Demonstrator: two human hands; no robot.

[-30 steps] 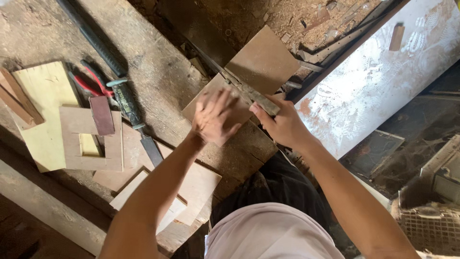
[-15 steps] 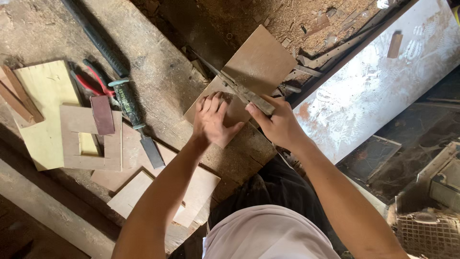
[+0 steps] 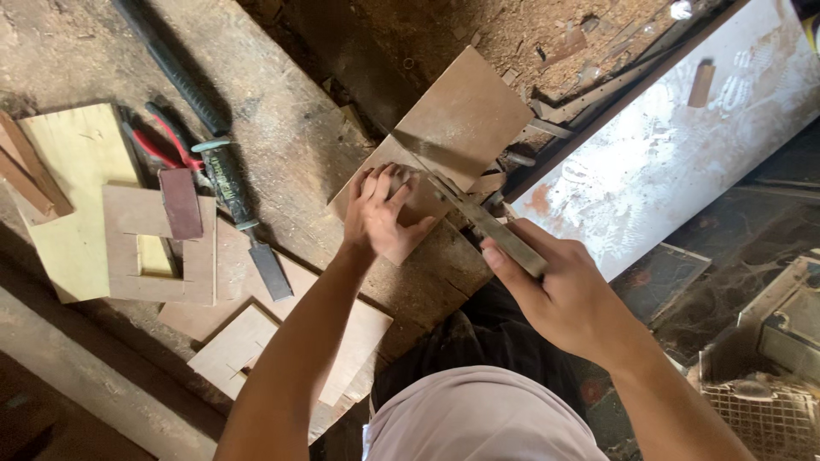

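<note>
My left hand point(image 3: 380, 213) presses flat on a thin brown board point(image 3: 461, 119) that lies across the edge of a rough wooden workbench point(image 3: 290, 145). My right hand point(image 3: 555, 286) grips the handle of a hand saw point(image 3: 487, 226). The saw blade runs up to the left and meets the board just beside my left fingertips. Part of the board juts out past the bench edge beyond the blade.
A chisel with a dark handle point(image 3: 235, 201) and red-handled pliers point(image 3: 158, 141) lie on the bench to the left. Pale plywood pieces point(image 3: 77, 196) and a cut-out wooden frame point(image 3: 158, 248) sit at the left. More flat offcuts point(image 3: 282, 341) lie near me. A white painted panel point(image 3: 683, 145) slants at the right.
My right hand has drawn back toward me and to the right with the saw. My left hand stays pressed on the board.
</note>
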